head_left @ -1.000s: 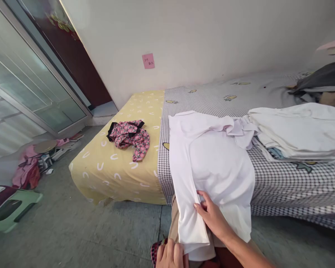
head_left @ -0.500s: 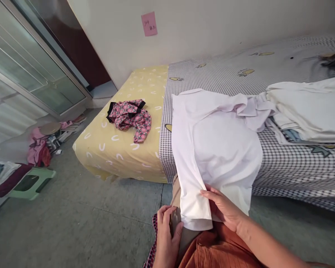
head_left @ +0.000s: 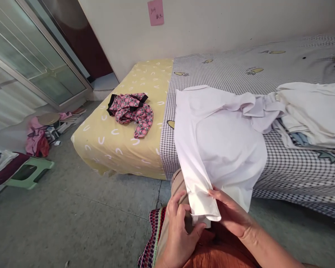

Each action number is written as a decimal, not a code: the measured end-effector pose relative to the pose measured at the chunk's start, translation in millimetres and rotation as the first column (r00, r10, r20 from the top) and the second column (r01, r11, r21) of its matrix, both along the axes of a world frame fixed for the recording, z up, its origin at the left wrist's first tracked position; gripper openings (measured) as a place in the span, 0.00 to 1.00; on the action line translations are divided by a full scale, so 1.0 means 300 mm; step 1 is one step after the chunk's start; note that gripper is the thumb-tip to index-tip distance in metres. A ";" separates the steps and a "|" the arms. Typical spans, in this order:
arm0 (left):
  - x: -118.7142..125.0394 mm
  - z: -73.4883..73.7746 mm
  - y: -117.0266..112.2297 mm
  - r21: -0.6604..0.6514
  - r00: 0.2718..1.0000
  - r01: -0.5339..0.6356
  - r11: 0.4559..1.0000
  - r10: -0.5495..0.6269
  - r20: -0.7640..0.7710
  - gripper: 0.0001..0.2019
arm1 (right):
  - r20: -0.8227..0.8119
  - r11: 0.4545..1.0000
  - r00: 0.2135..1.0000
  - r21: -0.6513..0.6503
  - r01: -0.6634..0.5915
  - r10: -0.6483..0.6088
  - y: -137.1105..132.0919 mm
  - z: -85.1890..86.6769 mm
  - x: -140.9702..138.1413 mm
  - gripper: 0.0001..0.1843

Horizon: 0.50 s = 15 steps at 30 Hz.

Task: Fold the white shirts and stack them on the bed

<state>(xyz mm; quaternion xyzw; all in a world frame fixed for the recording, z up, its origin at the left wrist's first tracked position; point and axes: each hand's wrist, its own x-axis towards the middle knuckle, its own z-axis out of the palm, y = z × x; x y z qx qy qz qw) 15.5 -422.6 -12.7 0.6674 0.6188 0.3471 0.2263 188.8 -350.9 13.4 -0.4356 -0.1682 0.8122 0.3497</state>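
Observation:
A white shirt [head_left: 226, 137] lies over the bed's front edge, one sleeve [head_left: 194, 163] stretched down toward my lap. My right hand [head_left: 234, 214] pinches the right edge of this sleeve near the cuff, thumb on top and the other fingers underneath. At the cuff's left side and lower end, my left hand [head_left: 181, 227] is curled, its fingertips and thumb at the fabric. The cuff [head_left: 205, 216] is bent at its end, with part of the opening showing. The shirt's far right part is bunched beside a stack of folded white clothes [head_left: 318, 111].
A pink patterned garment [head_left: 134, 111] lies on the yellow sheet [head_left: 114, 149]; a checked sheet [head_left: 293, 171] covers the bed's right part. On the floor at left are a green stool [head_left: 35, 173] bearing cloths and a pile of pink items [head_left: 36, 137]. A woven seat cover [head_left: 153, 230] shows beneath me.
My left hand has moved right from beside the sleeve onto the cuff's end. The cuff has shifted slightly right and bent. My right hand keeps its pinch on the sleeve. The view has shifted slightly.

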 end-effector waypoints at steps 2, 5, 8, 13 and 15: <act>0.004 0.007 -0.001 0.074 0.998 -0.057 0.996 0.057 0.006 0.11 | 0.017 1.000 1.000 0.018 -0.011 0.010 -0.004 0.002 -0.003 0.32; -0.005 0.004 -0.008 0.154 0.988 -0.152 0.976 0.155 -0.007 0.15 | 0.028 1.000 1.000 0.027 -0.005 0.004 -0.007 -0.004 -0.005 0.31; -0.024 -0.005 -0.021 0.239 0.974 -0.173 0.956 0.201 -0.100 0.16 | 0.034 0.999 0.999 0.027 -0.018 0.018 -0.011 -0.016 -0.001 0.32; -0.055 -0.041 -0.053 0.334 0.882 -0.127 0.934 0.261 -0.393 0.15 | 0.282 0.981 0.955 0.144 -0.134 0.089 -0.009 -0.041 -0.002 0.32; -0.061 -0.066 -0.066 0.294 0.825 -0.110 0.950 0.252 -0.505 0.13 | 0.401 0.953 0.910 0.224 -0.206 0.103 -0.007 -0.063 -0.013 0.29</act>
